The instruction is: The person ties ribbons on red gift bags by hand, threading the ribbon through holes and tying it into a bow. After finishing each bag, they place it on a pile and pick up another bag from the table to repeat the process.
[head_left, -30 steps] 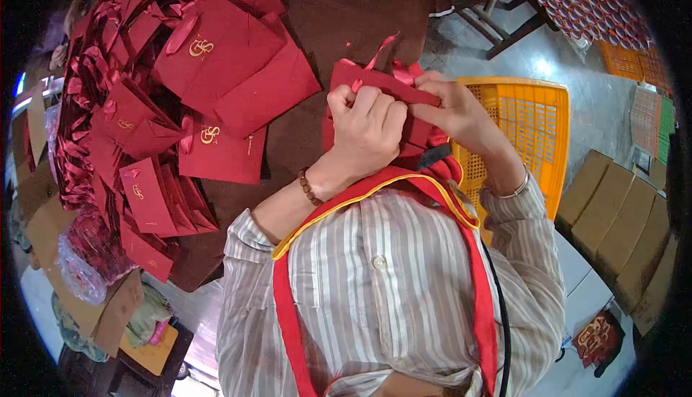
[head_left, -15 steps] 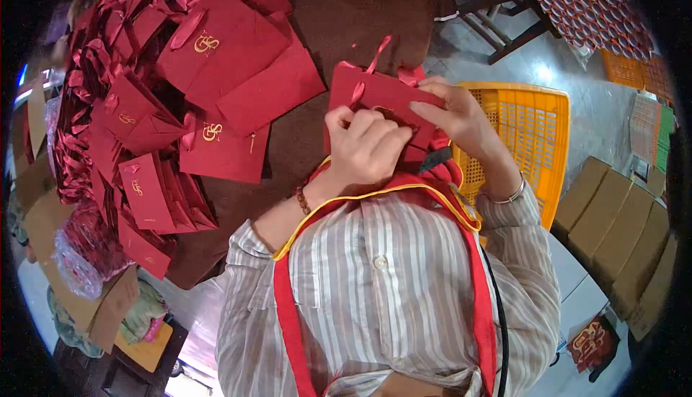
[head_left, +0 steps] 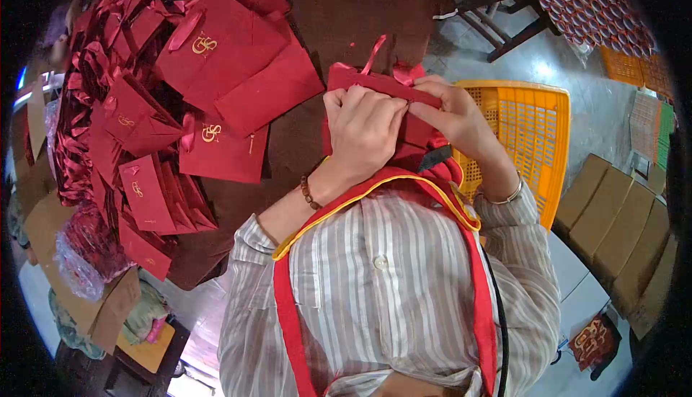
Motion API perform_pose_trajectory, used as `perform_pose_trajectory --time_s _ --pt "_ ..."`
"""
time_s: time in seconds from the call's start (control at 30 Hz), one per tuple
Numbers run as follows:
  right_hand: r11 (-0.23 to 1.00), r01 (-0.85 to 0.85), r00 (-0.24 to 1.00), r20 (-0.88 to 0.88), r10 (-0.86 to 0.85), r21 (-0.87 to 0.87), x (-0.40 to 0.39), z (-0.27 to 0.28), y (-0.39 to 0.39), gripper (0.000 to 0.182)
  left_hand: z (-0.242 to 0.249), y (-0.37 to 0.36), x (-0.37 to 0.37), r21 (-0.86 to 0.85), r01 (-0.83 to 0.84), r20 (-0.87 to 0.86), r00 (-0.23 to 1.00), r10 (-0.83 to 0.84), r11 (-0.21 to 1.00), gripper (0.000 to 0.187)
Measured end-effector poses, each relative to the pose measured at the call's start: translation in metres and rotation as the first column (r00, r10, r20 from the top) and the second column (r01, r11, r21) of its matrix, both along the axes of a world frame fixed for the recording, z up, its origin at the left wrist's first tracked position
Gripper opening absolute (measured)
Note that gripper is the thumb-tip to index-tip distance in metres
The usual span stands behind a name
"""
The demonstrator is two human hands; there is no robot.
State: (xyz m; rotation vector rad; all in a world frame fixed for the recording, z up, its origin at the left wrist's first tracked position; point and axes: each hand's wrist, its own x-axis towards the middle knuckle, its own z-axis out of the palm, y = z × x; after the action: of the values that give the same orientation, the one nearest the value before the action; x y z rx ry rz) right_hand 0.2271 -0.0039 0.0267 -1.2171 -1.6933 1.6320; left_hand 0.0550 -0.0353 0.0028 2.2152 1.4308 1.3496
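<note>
A dark red paper gift bag [head_left: 418, 134] with ribbon handles is held close to my apron, at the near edge of the brown-covered table. My left hand [head_left: 366, 127] is closed over its upper part, fingers curled together near the top edge. At the bag's right corner, my right hand [head_left: 459, 116] pinches the edge between thumb and fingers. One ribbon handle [head_left: 375, 55] sticks up beyond the bag. Most of the front panel is hidden beneath my left hand, and what its fingertips press on cannot be seen.
Many red gift bags [head_left: 223, 51] with gold lettering are heaped on the table [head_left: 360, 8] to the left. A yellow plastic crate [head_left: 533, 119] stands at my right. Cardboard boxes [head_left: 613, 224] are further right. A plastic-wrapped red bundle [head_left: 83, 253] lies at lower left.
My left hand has shifted up toward the bag's top edge, covering more of the panel. The bag's upper part has tilted. My right hand keeps its pinch at the corner.
</note>
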Motion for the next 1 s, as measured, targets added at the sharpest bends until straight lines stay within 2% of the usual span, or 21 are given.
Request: perform_pose_trajectory --time_s 0.17,0.5,0.57,0.7,1.0 --pt "1.000 0.010 0.999 0.039 -0.010 -0.007 -0.0016 0.0019 -0.0009 0.021 0.0031 -0.0006 -0.0025 -0.077 0.021 -0.053 0.998 -0.025 0.997 0.010" --pt "1.000 0.018 0.999 0.048 -0.019 0.008 -0.0022 0.0036 -0.0014 0.020 0.0008 -0.0015 -0.0037 -0.127 0.040 -0.036 0.998 -0.045 0.991 0.010" --pt "0.998 0.014 0.998 0.056 -0.017 0.054 -0.0016 0.0033 -0.0011 0.021 0.0019 -0.0002 -0.0031 -0.145 0.030 -0.038 0.999 -0.036 0.989 0.009" --pt "0.999 0.018 0.998 0.053 -0.020 0.039 -0.0007 0.0072 -0.0012 0.021 0.0009 0.0016 -0.0034 -0.141 0.017 0.023 1.000 -0.014 0.990 0.009" --pt "0.997 -0.025 0.997 0.077 0.019 0.071 -0.0017 0.0098 0.0000 0.023 0.0071 0.0017 -0.0034 -0.105 0.026 -0.031 0.999 -0.030 0.994 0.011"
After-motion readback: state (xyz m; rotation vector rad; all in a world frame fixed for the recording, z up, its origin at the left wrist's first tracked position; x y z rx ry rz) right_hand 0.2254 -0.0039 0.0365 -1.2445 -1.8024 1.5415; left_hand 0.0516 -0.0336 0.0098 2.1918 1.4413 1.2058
